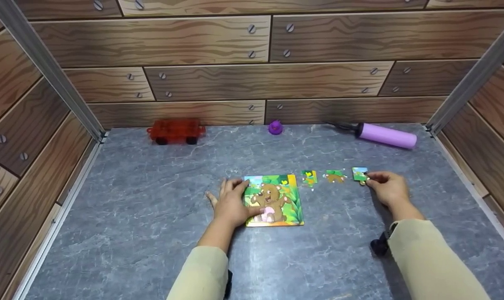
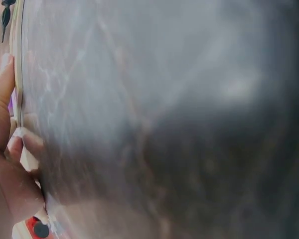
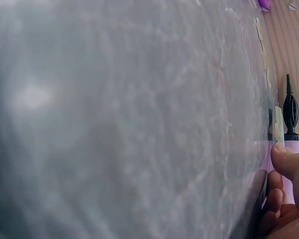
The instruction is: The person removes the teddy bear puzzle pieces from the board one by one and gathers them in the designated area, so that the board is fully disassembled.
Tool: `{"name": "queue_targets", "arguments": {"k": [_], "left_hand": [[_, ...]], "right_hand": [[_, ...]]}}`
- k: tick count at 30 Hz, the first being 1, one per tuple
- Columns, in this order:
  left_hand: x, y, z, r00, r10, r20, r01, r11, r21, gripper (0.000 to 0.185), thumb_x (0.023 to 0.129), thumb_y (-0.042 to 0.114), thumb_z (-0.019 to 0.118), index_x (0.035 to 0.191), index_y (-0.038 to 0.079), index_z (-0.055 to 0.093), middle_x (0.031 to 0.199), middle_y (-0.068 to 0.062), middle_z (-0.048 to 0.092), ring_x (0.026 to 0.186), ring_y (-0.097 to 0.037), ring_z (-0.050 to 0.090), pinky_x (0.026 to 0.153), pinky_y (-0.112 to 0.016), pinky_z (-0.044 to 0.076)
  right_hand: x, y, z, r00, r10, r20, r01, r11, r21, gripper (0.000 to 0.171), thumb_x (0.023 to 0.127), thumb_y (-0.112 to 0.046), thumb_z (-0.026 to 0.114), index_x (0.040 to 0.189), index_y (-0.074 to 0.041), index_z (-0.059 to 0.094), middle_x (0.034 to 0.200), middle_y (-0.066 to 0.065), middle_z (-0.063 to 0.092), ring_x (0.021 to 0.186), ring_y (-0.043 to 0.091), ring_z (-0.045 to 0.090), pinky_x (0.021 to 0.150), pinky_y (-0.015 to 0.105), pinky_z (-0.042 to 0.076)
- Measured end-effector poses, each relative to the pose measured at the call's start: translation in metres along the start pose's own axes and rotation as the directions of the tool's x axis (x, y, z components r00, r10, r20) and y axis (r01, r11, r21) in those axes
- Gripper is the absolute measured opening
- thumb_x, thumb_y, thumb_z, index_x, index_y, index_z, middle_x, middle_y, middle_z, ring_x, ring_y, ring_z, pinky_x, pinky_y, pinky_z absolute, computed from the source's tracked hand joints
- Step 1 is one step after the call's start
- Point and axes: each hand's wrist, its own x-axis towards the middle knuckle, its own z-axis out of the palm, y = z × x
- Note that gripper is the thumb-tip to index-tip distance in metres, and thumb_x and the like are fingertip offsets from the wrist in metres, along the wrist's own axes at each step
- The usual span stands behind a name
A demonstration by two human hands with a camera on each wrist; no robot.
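Note:
A bear picture puzzle board [image 1: 277, 200] lies in the middle of the grey tabletop [image 1: 151, 216]. My left hand [image 1: 231, 203] rests flat on its left edge, fingers spread and straight. Three loose puzzle pieces lie in a row to the right: one [image 1: 309, 177] nearest the board, a second [image 1: 334, 176], and a third [image 1: 359, 174]. My right hand [image 1: 386, 186] pinches that third piece at its right edge with curled fingertips. The wrist views are mostly blurred tabletop, with the left hand [image 2: 5, 149] and right hand [image 3: 289, 194] at their edges.
Along the back wall stand a red toy car [image 1: 176, 131], a small purple object [image 1: 275, 127] and a purple pump [image 1: 386, 135] with a black nozzle. Wood-pattern walls enclose the table on three sides.

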Motion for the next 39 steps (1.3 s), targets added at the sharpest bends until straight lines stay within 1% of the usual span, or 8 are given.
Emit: {"name": "queue_targets", "arguments": {"k": [6, 13, 18, 25, 31, 35, 37, 39], "left_hand": [[-0.0018, 0.0001, -0.0013, 1.000, 0.005, -0.009, -0.006, 1.000, -0.013, 0.095, 0.076, 0.060, 0.090, 0.156, 0.021, 0.056, 0.160, -0.005, 0.046, 0.161, -0.039, 0.014, 0.117, -0.080, -0.010], [-0.0015, 0.0015, -0.0011, 1.000, 0.005, -0.009, -0.005, 1.000, -0.002, 0.094, 0.075, 0.060, 0.091, 0.154, 0.022, 0.058, 0.164, -0.007, 0.041, 0.161, -0.039, 0.013, 0.117, -0.080, -0.009], [-0.0003, 0.0008, 0.0004, 1.000, 0.004, -0.005, -0.004, 1.000, 0.013, 0.094, 0.075, 0.061, 0.090, 0.154, 0.023, 0.058, 0.166, -0.007, 0.038, 0.161, -0.038, 0.013, 0.117, -0.080, -0.008], [0.0013, -0.0014, 0.0016, 1.000, -0.006, 0.006, 0.006, 1.000, 0.023, 0.095, 0.075, 0.061, 0.090, 0.155, 0.023, 0.057, 0.170, -0.008, 0.034, 0.162, -0.038, 0.012, 0.117, -0.080, -0.008], [0.0006, -0.0007, 0.0000, 1.000, -0.001, 0.009, 0.001, 1.000, 0.018, 0.095, 0.075, 0.062, 0.090, 0.156, 0.023, 0.056, 0.171, -0.009, 0.032, 0.162, -0.038, 0.012, 0.118, -0.079, -0.008], [-0.0005, -0.0007, -0.0008, 1.000, -0.001, 0.000, 0.001, 1.000, 0.015, 0.096, 0.074, 0.063, 0.090, 0.155, 0.023, 0.057, 0.171, -0.009, 0.032, 0.162, -0.038, 0.012, 0.118, -0.079, -0.008], [-0.0007, -0.0008, -0.0007, 1.000, -0.003, -0.002, 0.003, 1.000, 0.016, 0.097, 0.074, 0.063, 0.090, 0.155, 0.023, 0.057, 0.171, -0.008, 0.032, 0.162, -0.038, 0.013, 0.118, -0.079, -0.008], [-0.0008, -0.0010, 0.0000, 1.000, -0.005, -0.001, 0.005, 1.000, 0.019, 0.097, 0.074, 0.063, 0.090, 0.155, 0.023, 0.057, 0.171, -0.008, 0.031, 0.162, -0.038, 0.013, 0.117, -0.079, -0.008]], "right_hand": [[0.0001, 0.0006, 0.0000, 1.000, -0.014, 0.009, 0.014, 1.000, 0.000, 0.033, 0.102, -0.011, 0.070, 0.128, 0.010, 0.069, 0.119, 0.028, 0.070, 0.109, 0.036, 0.063, 0.088, 0.036, 0.047], [0.0011, 0.0034, -0.0031, 0.999, -0.022, 0.025, 0.023, 0.999, -0.030, 0.033, 0.102, -0.011, 0.068, 0.128, 0.010, 0.069, 0.119, 0.029, 0.070, 0.110, 0.040, 0.063, 0.090, 0.043, 0.049], [0.0022, 0.0043, -0.0042, 0.999, -0.031, 0.032, 0.032, 0.998, -0.050, 0.033, 0.103, -0.012, 0.068, 0.128, 0.010, 0.069, 0.118, 0.030, 0.070, 0.109, 0.042, 0.063, 0.089, 0.043, 0.049], [0.0023, 0.0027, -0.0049, 0.999, -0.020, 0.045, 0.022, 0.998, -0.057, 0.033, 0.103, -0.013, 0.068, 0.128, 0.009, 0.069, 0.118, 0.030, 0.070, 0.109, 0.042, 0.063, 0.089, 0.045, 0.049], [0.0018, 0.0023, -0.0031, 0.999, -0.043, 0.019, 0.044, 0.998, -0.052, 0.034, 0.101, -0.010, 0.069, 0.129, 0.010, 0.068, 0.116, 0.031, 0.069, 0.108, 0.040, 0.062, 0.088, 0.041, 0.048], [0.0010, 0.0013, -0.0016, 1.000, -0.014, 0.012, 0.015, 0.999, -0.028, 0.037, 0.101, -0.010, 0.069, 0.131, 0.010, 0.066, 0.118, 0.030, 0.066, 0.111, 0.038, 0.060, 0.088, 0.039, 0.047], [0.0007, 0.0007, -0.0019, 1.000, 0.007, 0.018, -0.007, 1.000, -0.013, 0.039, 0.102, -0.013, 0.069, 0.134, 0.009, 0.065, 0.121, 0.029, 0.065, 0.113, 0.037, 0.059, 0.089, 0.038, 0.047], [0.0003, 0.0001, -0.0034, 0.999, 0.018, 0.026, -0.018, 1.000, 0.006, 0.044, 0.102, -0.017, 0.070, 0.136, 0.009, 0.064, 0.124, 0.029, 0.065, 0.113, 0.035, 0.059, 0.087, 0.034, 0.047]]}}
